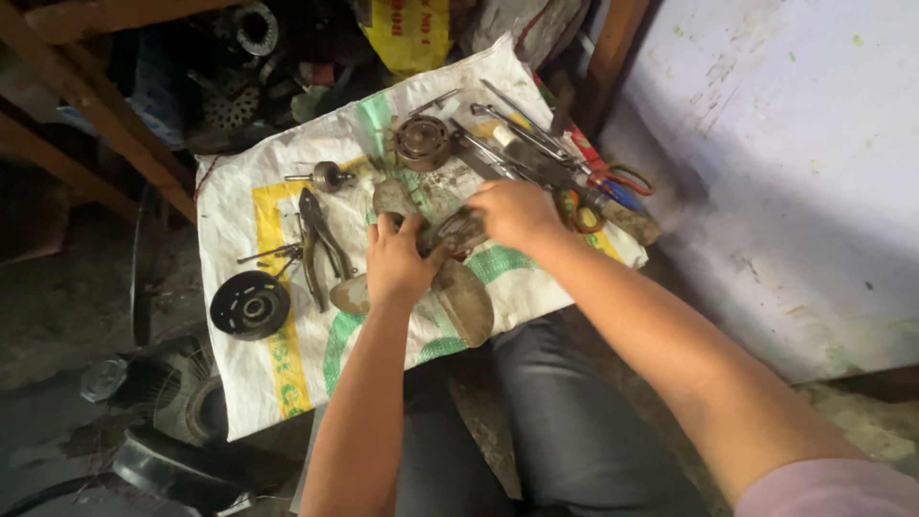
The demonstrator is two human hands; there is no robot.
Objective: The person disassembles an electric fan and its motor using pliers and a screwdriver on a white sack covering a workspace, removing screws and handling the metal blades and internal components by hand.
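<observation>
Material: grimy, dust-coated fan blade assembly (450, 278), most likely plastic; we see it at the centre of the frame, lying on a white woven sack (287, 373) printed with yellow and green.
Head view, left hand: our left hand (397, 258) is closed around the hub, fingers curled over its near side.
Head view, right hand: our right hand (517, 213) grips the same hub from the far side, fingers wrapped down over it.
Handling: we judge the piece light and fairly stiff, its thin blades liable to flex or crack; the dirt may make it slippery.
Where to hold: at the thick hub, not at the blade tips.
Left of centre: dark pliers (316, 244), and a black round disc (250, 304) at the sack's lower left.
Upper centre: a round metal motor part (422, 142).
Upper right: long tools and orange-handled scissors (622, 180), just beside the right hand.
</observation>
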